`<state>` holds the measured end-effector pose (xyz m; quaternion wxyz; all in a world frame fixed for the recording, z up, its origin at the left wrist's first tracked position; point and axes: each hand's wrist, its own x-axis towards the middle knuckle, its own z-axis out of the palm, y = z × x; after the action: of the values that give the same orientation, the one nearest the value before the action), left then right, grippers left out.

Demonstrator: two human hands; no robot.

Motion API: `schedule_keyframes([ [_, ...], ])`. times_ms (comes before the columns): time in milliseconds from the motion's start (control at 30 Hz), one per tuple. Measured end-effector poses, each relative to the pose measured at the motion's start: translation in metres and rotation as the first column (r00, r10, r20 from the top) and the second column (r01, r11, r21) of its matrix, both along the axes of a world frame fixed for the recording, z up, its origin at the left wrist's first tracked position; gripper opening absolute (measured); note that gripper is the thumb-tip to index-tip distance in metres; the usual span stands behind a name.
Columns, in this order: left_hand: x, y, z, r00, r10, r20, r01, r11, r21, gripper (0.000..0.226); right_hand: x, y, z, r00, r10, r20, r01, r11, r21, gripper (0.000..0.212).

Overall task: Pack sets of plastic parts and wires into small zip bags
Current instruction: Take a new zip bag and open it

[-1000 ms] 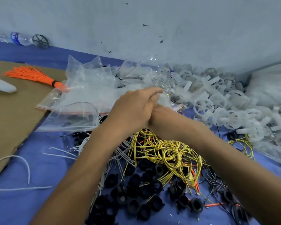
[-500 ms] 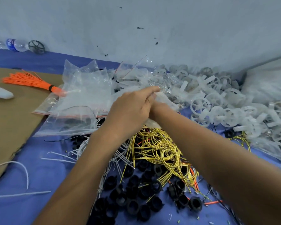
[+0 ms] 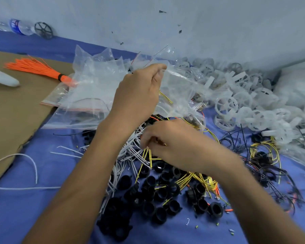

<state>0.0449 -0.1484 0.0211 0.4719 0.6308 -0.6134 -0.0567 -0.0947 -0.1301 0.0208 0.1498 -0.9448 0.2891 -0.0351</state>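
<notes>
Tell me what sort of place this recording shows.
Probably a small hand-packing bench in a workshop: loose heaps of white plastic wheels, black caps and yellow wires lie on a blue cloth against a wall, beside a stack of clear zip bags.

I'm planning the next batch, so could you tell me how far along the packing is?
Looks early. Done: a yellow wire sits in the zip bag the left hand holds up. In hand: the right hand is at the yellow wires, its grip blurred. Left: black parts, white wheels and a stack of empty bags lie loose.
</notes>
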Motion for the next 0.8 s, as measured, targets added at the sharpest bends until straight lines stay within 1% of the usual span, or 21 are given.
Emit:
schedule_keyframes([
  [100, 0.000, 0.001, 0.000, 1.000, -0.008, 0.001, 0.008, 1.000, 0.000, 0.033, 0.031, -0.004, -0.040, 1.000, 0.014, -0.003, -0.014, 0.995, -0.095, 0.026],
  [167, 0.001, 0.001, -0.001, 1.000, -0.011, -0.001, 0.011, 1.000, -0.005, 0.034, 0.046, 0.001, -0.063, 0.996, 0.061, -0.066, -0.069, 0.989, -0.134, 0.028],
  [233, 0.003, 0.001, -0.002, 1.000, -0.011, -0.009, 0.011, 1.000, -0.005, 0.034, 0.052, 0.004, -0.074, 0.993, 0.076, -0.096, -0.096, 0.970, -0.223, 0.030],
  [267, 0.003, 0.001, -0.002, 1.000, -0.011, -0.016, 0.011, 1.000, -0.005, 0.033, 0.052, 0.004, -0.074, 0.994, 0.078, -0.072, -0.093, 0.965, -0.246, 0.030],
  [300, 0.004, 0.001, -0.002, 1.000, -0.011, -0.024, 0.010, 1.000, -0.003, 0.033, 0.050, 0.004, -0.071, 0.998, 0.059, -0.001, -0.058, 0.974, -0.219, 0.029],
  [367, 0.005, 0.000, -0.001, 0.999, -0.008, -0.035, 0.008, 1.000, -0.002, 0.032, 0.039, 0.003, -0.054, 0.983, -0.009, 0.186, 0.025, 0.996, -0.085, 0.026],
  [467, 0.005, 0.000, -0.001, 0.999, -0.013, -0.044, 0.013, 1.000, 0.001, 0.032, 0.004, 0.002, -0.033, 0.928, -0.117, 0.354, 0.124, 0.992, 0.004, 0.019],
  [500, 0.005, 0.000, -0.001, 0.999, -0.017, -0.046, 0.017, 1.000, 0.000, 0.032, -0.012, 0.003, -0.028, 0.904, -0.167, 0.392, 0.146, 0.986, 0.084, 0.018],
  [567, 0.005, 0.000, -0.001, 0.998, -0.029, -0.051, 0.029, 1.000, -0.002, 0.032, -0.043, 0.007, -0.020, 0.845, -0.291, 0.449, 0.167, 0.941, 0.295, 0.021],
  [633, 0.005, 0.000, -0.002, 0.997, -0.041, -0.065, 0.041, 0.999, 0.002, 0.032, -0.066, 0.005, -0.015, 0.751, -0.402, 0.523, 0.160, 0.880, 0.447, 0.023],
  [733, 0.004, 0.000, -0.002, 0.994, -0.057, -0.088, 0.056, 0.998, -0.012, 0.031, -0.082, -0.004, -0.006, 0.556, -0.572, 0.602, 0.073, 0.756, 0.651, 0.023],
  [767, 0.002, 0.000, -0.002, 0.994, -0.063, -0.088, 0.061, 0.998, -0.021, 0.030, -0.082, -0.007, -0.003, 0.515, -0.606, 0.607, 0.080, 0.739, 0.669, 0.023],
  [800, 0.000, 0.001, -0.003, 0.995, -0.067, -0.080, 0.066, 0.998, -0.025, 0.030, -0.080, -0.011, 0.000, 0.499, -0.620, 0.605, 0.116, 0.740, 0.663, 0.024],
])
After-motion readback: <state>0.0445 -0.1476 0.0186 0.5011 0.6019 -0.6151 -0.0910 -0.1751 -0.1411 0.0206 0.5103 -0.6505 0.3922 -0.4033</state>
